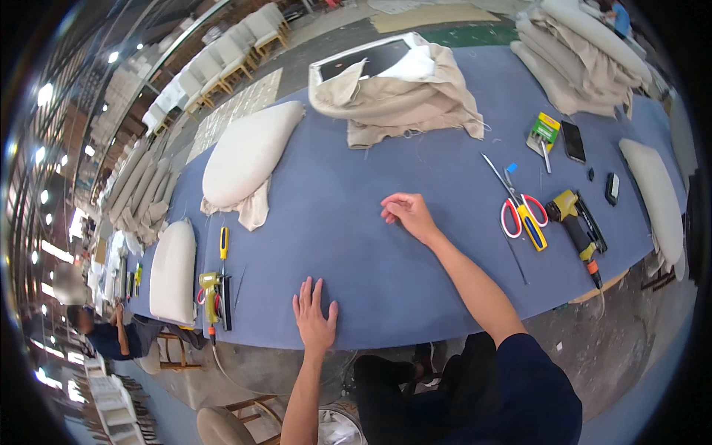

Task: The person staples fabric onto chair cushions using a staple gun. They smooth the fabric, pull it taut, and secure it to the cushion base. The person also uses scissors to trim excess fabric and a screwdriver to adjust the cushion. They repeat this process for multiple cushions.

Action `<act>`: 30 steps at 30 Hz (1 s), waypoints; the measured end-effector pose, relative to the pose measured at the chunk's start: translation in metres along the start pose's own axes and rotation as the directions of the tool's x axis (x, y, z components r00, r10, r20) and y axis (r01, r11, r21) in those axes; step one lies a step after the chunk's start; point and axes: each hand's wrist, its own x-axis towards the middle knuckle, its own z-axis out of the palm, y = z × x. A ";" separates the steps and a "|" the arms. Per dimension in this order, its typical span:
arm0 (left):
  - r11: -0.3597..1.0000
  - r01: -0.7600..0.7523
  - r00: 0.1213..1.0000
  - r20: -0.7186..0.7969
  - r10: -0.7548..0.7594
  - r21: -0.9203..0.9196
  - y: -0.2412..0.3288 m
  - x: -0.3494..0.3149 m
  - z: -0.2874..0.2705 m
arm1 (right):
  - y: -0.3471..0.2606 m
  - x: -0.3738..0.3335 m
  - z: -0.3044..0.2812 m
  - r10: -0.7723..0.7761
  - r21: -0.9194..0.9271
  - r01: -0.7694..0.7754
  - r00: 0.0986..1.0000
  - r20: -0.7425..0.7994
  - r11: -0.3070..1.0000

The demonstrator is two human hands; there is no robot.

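Spreading wide, empty: left hand [315, 323], palm down at the worktop's [356, 282] near edge.
Curled narrow: right hand [410, 215], over the worktop's middle; whether it pinches something small, I cannot tell.
Fabric-draped frame [415, 111]: at the far edge, beyond the right hand.
Staple gun [210, 284]: by the near left corner, left of the left hand.
Red-handled scissors [506, 220]: toward the right edge, beside a second staple gun [567, 205].

Left hand [315, 324] bare, palm down, fingers [317, 291] spread and pointing forward; left forearm [302, 397] rises from lower edge. Right hand [411, 215] farther forward, fingers loosely half-curled leftward; right forearm [476, 288] slants in from lower right, out of a dark navy short sleeve [535, 378].
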 end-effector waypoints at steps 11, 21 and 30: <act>0.994 0.044 0.999 0.009 -0.045 0.102 -0.008 0.081 0.039 | 0.000 0.003 0.004 0.009 0.039 -0.008 1.000 -0.026 0.999; 0.980 0.126 0.990 -0.043 -0.134 -0.152 0.028 0.270 0.107 | -0.013 0.015 -0.011 0.181 0.183 -0.171 0.983 -0.038 0.968; -0.025 0.207 0.970 0.209 -0.121 -0.978 0.116 0.445 0.115 | -0.009 0.019 -0.023 0.229 0.324 -0.236 0.972 0.060 0.916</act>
